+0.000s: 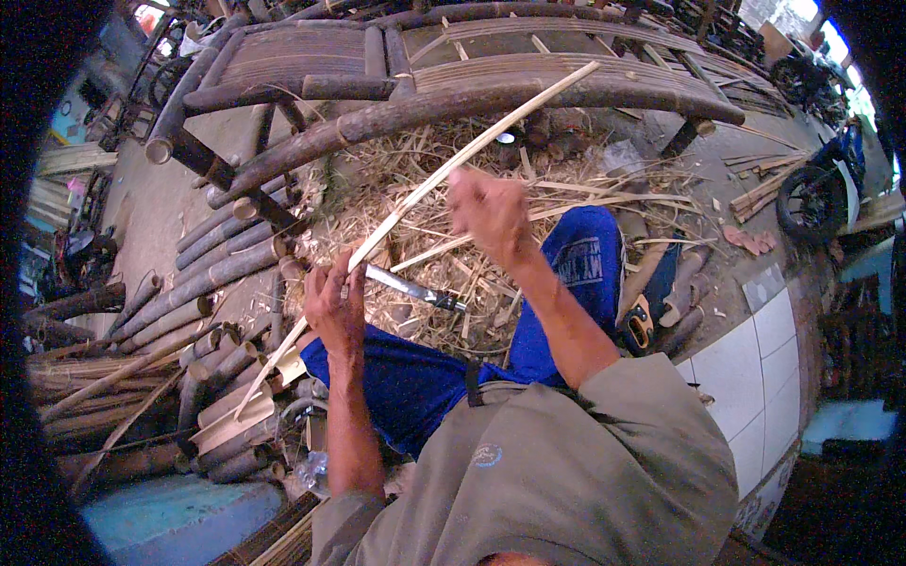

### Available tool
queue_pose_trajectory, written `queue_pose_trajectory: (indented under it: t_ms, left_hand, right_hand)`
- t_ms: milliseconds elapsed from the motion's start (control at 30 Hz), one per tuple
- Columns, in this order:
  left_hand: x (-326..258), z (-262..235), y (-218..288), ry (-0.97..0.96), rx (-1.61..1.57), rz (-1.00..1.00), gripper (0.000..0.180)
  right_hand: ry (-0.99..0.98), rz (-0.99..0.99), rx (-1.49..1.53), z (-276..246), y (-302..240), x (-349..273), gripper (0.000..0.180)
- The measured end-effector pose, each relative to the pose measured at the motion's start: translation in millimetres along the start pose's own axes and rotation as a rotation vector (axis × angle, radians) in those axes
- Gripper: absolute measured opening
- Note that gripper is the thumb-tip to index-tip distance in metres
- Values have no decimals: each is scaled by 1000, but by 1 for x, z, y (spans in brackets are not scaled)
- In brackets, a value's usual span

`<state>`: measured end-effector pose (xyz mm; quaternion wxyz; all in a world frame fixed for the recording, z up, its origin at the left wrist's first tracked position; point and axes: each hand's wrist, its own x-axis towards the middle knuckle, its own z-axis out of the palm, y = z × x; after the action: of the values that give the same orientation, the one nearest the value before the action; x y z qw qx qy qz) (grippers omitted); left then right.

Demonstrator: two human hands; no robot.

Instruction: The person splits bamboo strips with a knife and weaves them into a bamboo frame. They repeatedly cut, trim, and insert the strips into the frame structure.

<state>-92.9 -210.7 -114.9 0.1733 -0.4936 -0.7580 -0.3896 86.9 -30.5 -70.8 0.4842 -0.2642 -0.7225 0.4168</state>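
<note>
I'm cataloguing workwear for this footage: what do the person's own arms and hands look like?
The left hand and right hand are ungloved, and the forearms are bare, with no watch or bracelet visible. Loose, plain olive-grey sleeves end near the elbows. The right hand is blurred, so I cannot rule out a ring there.

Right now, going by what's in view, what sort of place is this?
Probably a bamboo or wood workshop, judging by the long pale strip in the left hand, the shavings strewn below, and the slatted pole frame ahead.
</note>
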Motion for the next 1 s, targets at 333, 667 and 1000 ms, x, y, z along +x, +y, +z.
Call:
queue_pose_trajectory:
  t_ms: [333,667,1000]
  left_hand:
    - [21,0,-6,-153,48,-82,30]
    - [28,-10,-13,-322,-107,-132,35]
    - [30,-10,-13,-355,-99,-129,36]
  right_hand:
    - [-472,229,307,39,-36,-85,20]
    - [293,323,713,12,7,1,60]
    - [128,124,198,-33,16,25,33]
